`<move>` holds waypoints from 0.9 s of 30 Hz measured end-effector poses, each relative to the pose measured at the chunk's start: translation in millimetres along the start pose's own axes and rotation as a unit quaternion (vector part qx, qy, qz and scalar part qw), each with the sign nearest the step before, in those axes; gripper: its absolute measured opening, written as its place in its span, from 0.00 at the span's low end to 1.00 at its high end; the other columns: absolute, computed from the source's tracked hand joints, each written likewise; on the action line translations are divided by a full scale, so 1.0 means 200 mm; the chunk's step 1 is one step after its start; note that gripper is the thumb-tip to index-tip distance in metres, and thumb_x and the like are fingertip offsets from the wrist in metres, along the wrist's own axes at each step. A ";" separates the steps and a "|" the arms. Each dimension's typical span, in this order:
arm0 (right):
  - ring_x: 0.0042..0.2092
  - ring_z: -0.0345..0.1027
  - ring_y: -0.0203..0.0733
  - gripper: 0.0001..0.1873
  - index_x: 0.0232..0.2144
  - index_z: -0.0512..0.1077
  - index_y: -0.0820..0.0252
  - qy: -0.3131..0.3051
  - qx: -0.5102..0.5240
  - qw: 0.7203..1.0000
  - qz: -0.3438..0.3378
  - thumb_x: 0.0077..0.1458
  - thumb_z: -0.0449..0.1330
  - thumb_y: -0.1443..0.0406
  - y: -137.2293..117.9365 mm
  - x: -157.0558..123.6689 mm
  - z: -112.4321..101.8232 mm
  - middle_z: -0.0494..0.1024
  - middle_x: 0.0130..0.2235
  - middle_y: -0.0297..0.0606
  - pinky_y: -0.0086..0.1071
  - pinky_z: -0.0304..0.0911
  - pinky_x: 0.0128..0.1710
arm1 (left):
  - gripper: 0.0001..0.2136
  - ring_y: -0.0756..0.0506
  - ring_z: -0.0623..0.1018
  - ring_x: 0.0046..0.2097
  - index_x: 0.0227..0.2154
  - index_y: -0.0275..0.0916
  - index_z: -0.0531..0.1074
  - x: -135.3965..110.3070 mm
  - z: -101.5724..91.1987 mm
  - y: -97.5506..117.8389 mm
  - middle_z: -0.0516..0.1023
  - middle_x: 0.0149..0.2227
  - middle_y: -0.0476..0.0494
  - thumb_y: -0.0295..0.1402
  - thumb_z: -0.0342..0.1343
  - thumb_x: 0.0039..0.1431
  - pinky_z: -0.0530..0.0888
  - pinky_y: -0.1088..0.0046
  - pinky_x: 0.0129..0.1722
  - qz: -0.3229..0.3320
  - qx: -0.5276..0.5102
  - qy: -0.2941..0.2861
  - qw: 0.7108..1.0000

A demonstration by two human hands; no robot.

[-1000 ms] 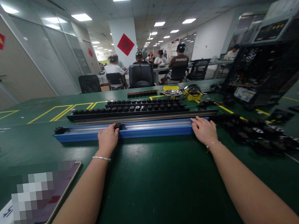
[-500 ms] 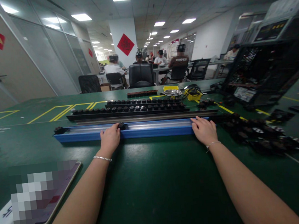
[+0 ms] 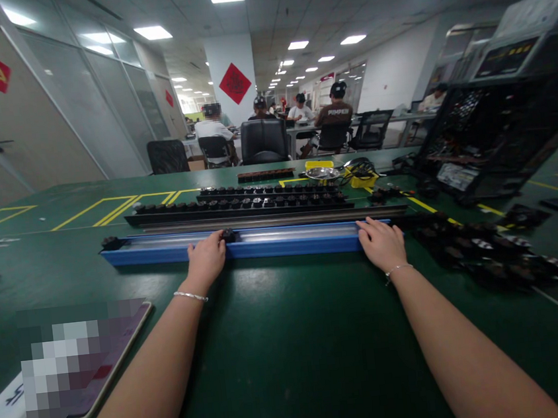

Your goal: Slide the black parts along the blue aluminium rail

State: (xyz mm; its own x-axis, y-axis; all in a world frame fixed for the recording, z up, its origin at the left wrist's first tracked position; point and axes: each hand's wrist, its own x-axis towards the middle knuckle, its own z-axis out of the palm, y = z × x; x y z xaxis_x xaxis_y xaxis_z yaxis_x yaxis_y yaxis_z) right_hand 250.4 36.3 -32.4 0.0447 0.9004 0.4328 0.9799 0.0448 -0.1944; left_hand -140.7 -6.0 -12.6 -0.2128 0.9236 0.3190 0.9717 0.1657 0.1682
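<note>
A long blue channel rail [image 3: 293, 245] with a shiny metal inner strip lies crosswise on the green table. My left hand [image 3: 207, 255] is closed at its left-middle, its fingertips against a small black part [image 3: 230, 236] that sits in the channel; the thumb is on the near wall. My right hand [image 3: 382, 239] grips the rail near its right end, with fingers over the top and partly hidden. Another black piece [image 3: 112, 242] sits at the rail's left end.
Behind the rail lie a dark bar [image 3: 270, 221] and black strips [image 3: 239, 205] lined with small parts. Loose black parts [image 3: 487, 247] are piled at right, before a dark open-sided case [image 3: 470, 129]. A pixelated phone-like device [image 3: 118, 345] is at left. People sit farther back.
My left hand and the small black part have shifted very slightly right along the rail. My right hand and the rail stay in place.
</note>
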 end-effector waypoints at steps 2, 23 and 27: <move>0.57 0.58 0.47 0.24 0.51 0.70 0.53 0.005 -0.004 1.000 0.000 0.60 0.41 0.59 0.00 0.00 0.00 0.67 0.57 0.40 0.50 0.47 0.58 | 0.20 0.38 0.73 0.50 0.54 0.41 0.65 0.00 -0.01 0.01 0.76 0.48 0.36 0.35 0.39 0.62 0.61 0.53 0.52 0.000 0.001 -0.005 1.000; 0.58 0.57 0.46 0.26 0.52 0.69 0.54 -0.005 -0.001 1.000 0.004 0.60 0.38 0.58 -0.01 0.00 -0.01 0.67 0.57 0.40 0.49 0.45 0.58 | 0.22 0.35 0.71 0.52 0.56 0.44 0.63 -0.01 -0.02 0.04 0.75 0.49 0.35 0.40 0.42 0.60 0.56 0.41 0.54 0.002 -0.005 -0.031 1.000; 0.58 0.57 0.46 0.26 0.51 0.69 0.54 0.000 0.001 1.000 0.003 0.60 0.38 0.58 -0.01 0.00 -0.01 0.67 0.57 0.40 0.49 0.46 0.58 | 0.22 0.35 0.71 0.53 0.56 0.44 0.63 -0.02 -0.02 0.03 0.75 0.50 0.37 0.39 0.42 0.60 0.56 0.41 0.54 0.006 -0.016 -0.029 0.999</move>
State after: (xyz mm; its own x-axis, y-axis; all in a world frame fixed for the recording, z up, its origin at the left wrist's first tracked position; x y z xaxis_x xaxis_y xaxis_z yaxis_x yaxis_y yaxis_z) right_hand 249.3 34.7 -31.1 0.0503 0.9003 0.4324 0.9794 0.0403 -0.1979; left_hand -134.1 -9.1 -9.4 -0.1937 0.9443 0.2662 0.9701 0.1439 0.1953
